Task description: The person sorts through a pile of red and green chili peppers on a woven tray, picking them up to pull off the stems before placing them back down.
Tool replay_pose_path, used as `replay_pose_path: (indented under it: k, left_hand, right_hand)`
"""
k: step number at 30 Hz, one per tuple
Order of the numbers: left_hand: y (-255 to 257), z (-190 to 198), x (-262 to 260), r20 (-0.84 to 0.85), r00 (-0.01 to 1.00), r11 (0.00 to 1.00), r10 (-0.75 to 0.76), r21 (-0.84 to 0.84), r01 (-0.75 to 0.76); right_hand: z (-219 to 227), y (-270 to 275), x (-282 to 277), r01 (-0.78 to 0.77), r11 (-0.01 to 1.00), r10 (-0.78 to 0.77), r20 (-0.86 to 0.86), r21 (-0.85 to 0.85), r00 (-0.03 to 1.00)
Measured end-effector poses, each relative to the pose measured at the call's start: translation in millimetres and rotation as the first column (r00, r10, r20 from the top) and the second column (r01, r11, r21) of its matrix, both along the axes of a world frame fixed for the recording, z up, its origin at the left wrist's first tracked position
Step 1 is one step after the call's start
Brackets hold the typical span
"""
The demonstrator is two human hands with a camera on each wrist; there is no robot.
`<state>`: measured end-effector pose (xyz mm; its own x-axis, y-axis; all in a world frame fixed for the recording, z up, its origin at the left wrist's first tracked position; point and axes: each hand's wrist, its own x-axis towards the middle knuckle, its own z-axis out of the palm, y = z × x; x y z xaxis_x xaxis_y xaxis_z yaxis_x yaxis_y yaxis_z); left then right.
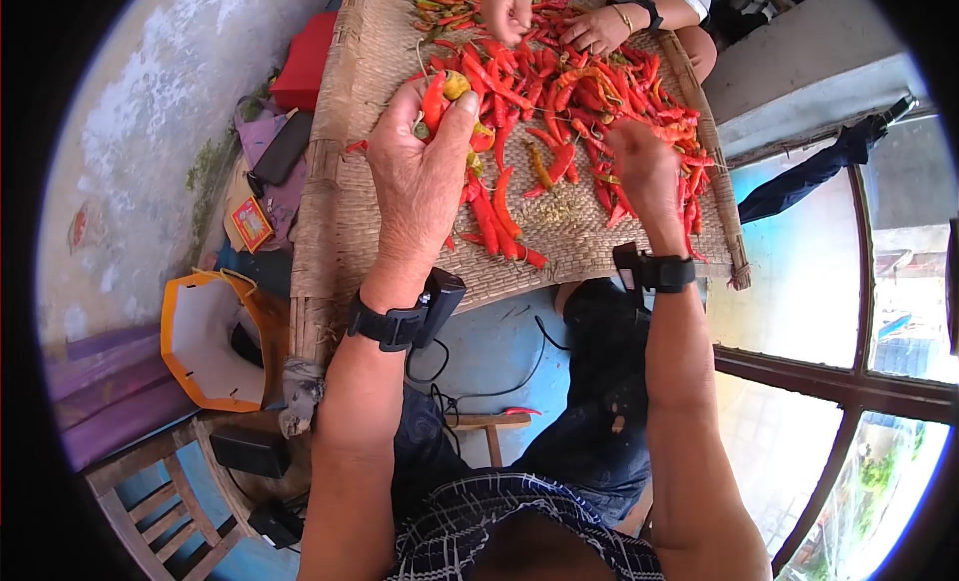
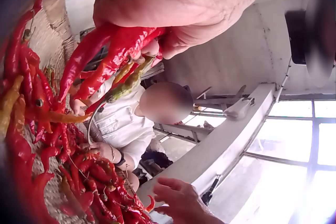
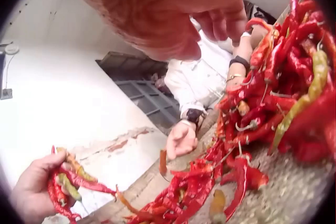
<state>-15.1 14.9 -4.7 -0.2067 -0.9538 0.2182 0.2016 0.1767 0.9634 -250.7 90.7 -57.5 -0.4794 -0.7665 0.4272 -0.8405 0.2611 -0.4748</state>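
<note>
My left hand [image 1: 422,176] grips several chili peppers [image 1: 434,103], red ones with some yellow-green, over the left side of a heap of chilies [image 1: 624,86]. Its thumb lies along the near side of the bunch. In the left wrist view the held chilies [image 2: 113,58] hang down from the fingers, a thin curved stem below them. My right hand [image 1: 647,171] hovers over the right part of the heap, its fingers loosely bent and apart, with nothing seen in them. The right wrist view has this hand [image 3: 173,14] above the red chilies [image 3: 247,124].
The chilies lie on a woven mat [image 1: 335,226] with a raised edge. Across it, another person's hands [image 1: 594,29] reach into the heap. An orange-rimmed container [image 1: 170,326] stands at the left, near a wooden chair [image 1: 165,516]. Windows [image 1: 799,291] line the right side.
</note>
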Motion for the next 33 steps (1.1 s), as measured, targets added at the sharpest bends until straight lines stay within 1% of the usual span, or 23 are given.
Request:
replay_pose_path:
  k: [1,3,4,5,7,8,9,10,11,12,13,15,16,17,19,21,23,24,25,27,29,31,33]
  left_hand:
    - [0.2,-0.3,-0.5,0.005,1.000,1.000,0.004,-0.006,-0.004]
    - [0.9,-0.5,-0.7,0.014,1.000,1.000,0.004,-0.013,-0.004]
    - [1.0,-0.3,-0.4,-0.013,1.000,1.000,-0.005,0.007,0.005]
    - [0.9,0.0,0.0,-0.041,0.999,1.000,-0.012,0.027,0.013]
    - [0.9,1.7,0.5,-0.027,1.000,1.000,-0.005,0.013,0.005]
    - [0.8,2.1,1.1,-0.014,1.000,1.000,0.002,0.001,-0.002]
    - [0.2,1.9,1.5,-0.012,1.000,1.000,0.003,0.001,-0.003]
    - [-0.3,1.4,1.8,-0.010,1.000,1.000,0.001,-0.006,-0.001]
    - [-0.3,1.0,2.2,-0.008,1.000,1.000,-0.002,-0.012,0.002]
    - [-0.6,1.0,2.6,-0.006,1.000,1.000,0.000,-0.013,0.000]
    - [-0.7,1.1,3.1,-0.002,1.000,1.000,0.009,-0.006,-0.009]
    - [-0.7,1.8,4.5,0.000,1.000,1.000,0.020,0.001,-0.020]
    - [-0.8,2.3,4.6,-0.018,1.000,1.000,0.019,0.000,-0.019]
    - [-0.6,2.8,4.5,-0.037,0.999,1.000,0.016,-0.001,-0.016]
    - [-0.2,4.0,4.1,-0.014,1.000,1.000,0.007,0.007,-0.007]
    - [0.1,2.0,4.0,0.014,1.000,1.000,-0.006,0.009,0.006]
    - [-1.6,-2.6,2.6,0.068,0.998,0.999,0.007,-0.033,-0.005]
    - [-2.3,-3.5,1.0,0.068,0.998,0.999,0.006,-0.035,-0.003]
    - [-2.6,-4.6,-0.5,0.042,0.999,0.999,0.009,-0.046,-0.007]
    - [-0.2,-5.8,-1.3,0.023,1.000,0.999,0.006,-0.052,-0.005]
    - [0.2,-3.4,-2.5,0.010,1.000,1.000,0.003,-0.019,-0.003]
    - [-1.6,-6.7,-3.6,0.025,1.000,0.999,0.003,-0.040,-0.002]
    - [-1.0,-7.0,-3.8,0.043,0.999,0.998,0.001,-0.058,0.001]
  right_hand:
    - [-5.5,-5.0,9.4,-0.050,0.977,0.034,0.083,0.210,0.996]
    - [-10.0,-12.8,25.0,-0.044,0.854,0.028,0.038,0.518,0.999]
    - [-20.9,-14.4,26.1,-0.019,0.863,0.038,-0.026,0.506,0.999]
    - [-25.3,-15.9,26.5,-0.018,0.863,0.036,-0.025,0.505,0.999]
    - [-31.2,-22.3,26.9,-0.043,0.880,0.078,-0.056,0.472,0.995]
    - [-33.1,-27.2,24.6,-0.112,0.877,0.132,-0.010,0.468,0.991]
    - [-33.6,-28.2,26.6,-0.114,0.877,0.134,-0.009,0.468,0.991]
    - [-34.8,-28.9,29.2,-0.343,0.859,0.262,0.250,0.379,0.932]
    - [-36.2,-29.2,32.3,-0.536,0.811,0.384,0.479,0.235,0.790]
    - [-27.3,-29.3,41.4,-0.555,0.762,0.424,0.391,0.333,0.817]
    - [-20.6,-26.7,50.9,-0.558,0.761,0.426,0.393,0.331,0.815]
    - [-9.3,-19.8,65.4,-0.463,0.855,0.416,0.224,0.234,0.882]
    - [-5.4,-18.1,66.4,-0.438,0.886,0.402,0.220,0.153,0.889]
    - [-3.6,-15.8,64.0,-0.439,0.885,0.403,0.217,0.156,0.889]
    - [2.1,-8.0,59.8,-0.434,0.901,0.421,0.282,-0.021,0.862]
    - [5.1,0.4,58.7,-0.419,0.908,0.395,0.330,0.003,0.857]
    - [6.7,3.6,56.7,-0.411,0.891,0.452,0.465,-0.193,0.762]
    - [12.4,4.9,55.4,-0.382,0.906,0.414,0.562,-0.181,0.716]
    - [13.4,5.3,52.2,-0.380,0.907,0.413,0.563,-0.182,0.716]
    - [13.3,6.6,47.3,-0.338,0.919,0.371,0.743,-0.205,0.557]
    - [15.9,8.5,47.1,-0.320,0.915,0.388,0.758,-0.247,0.525]
    - [19.0,10.0,45.7,-0.258,0.916,0.387,0.843,-0.307,0.373]
    - [18.9,7.5,42.6,-0.279,0.916,0.383,0.841,-0.290,0.382]
